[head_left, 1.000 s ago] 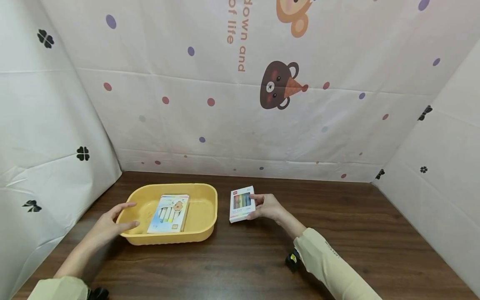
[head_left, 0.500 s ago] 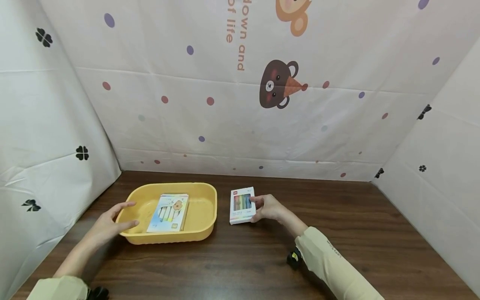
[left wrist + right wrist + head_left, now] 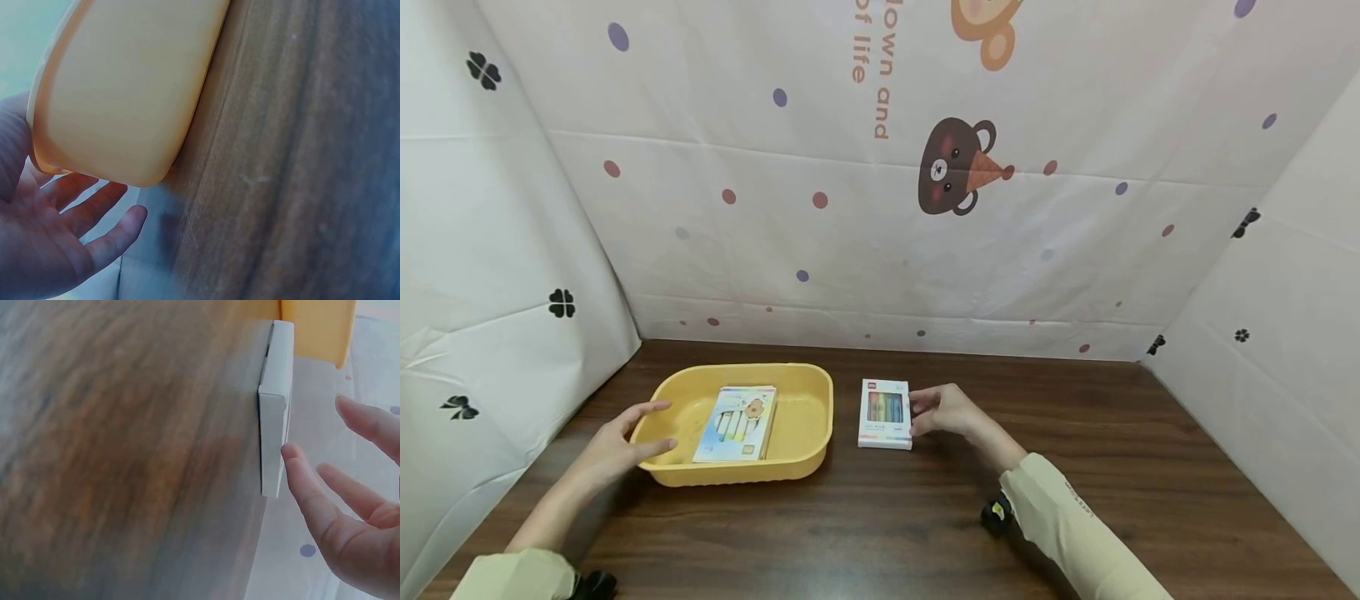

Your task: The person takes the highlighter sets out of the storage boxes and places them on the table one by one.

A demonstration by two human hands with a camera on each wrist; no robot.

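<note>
A yellow plastic basin stands at the left of the table, with a white and pale-blue pen box lying inside; another box edge seems to show under it. My left hand holds the basin's left rim, thumb and a finger over the edge, other fingers outside in the left wrist view. Flat on the wood, right of the basin, lies a white box whose window shows coloured sticks. Beside its right edge is my right hand, fingers parted and not wrapped round the box; one fingertip is at its edge.
The dark wooden table runs up to a white printed cloth at the back. Similar cloth hangs at the left and right sides. A black wrist device sits under the right sleeve.
The tilted white box has come down flat on the table, and my right hand has let go and drawn slightly right. The left hand stays on the basin rim.
</note>
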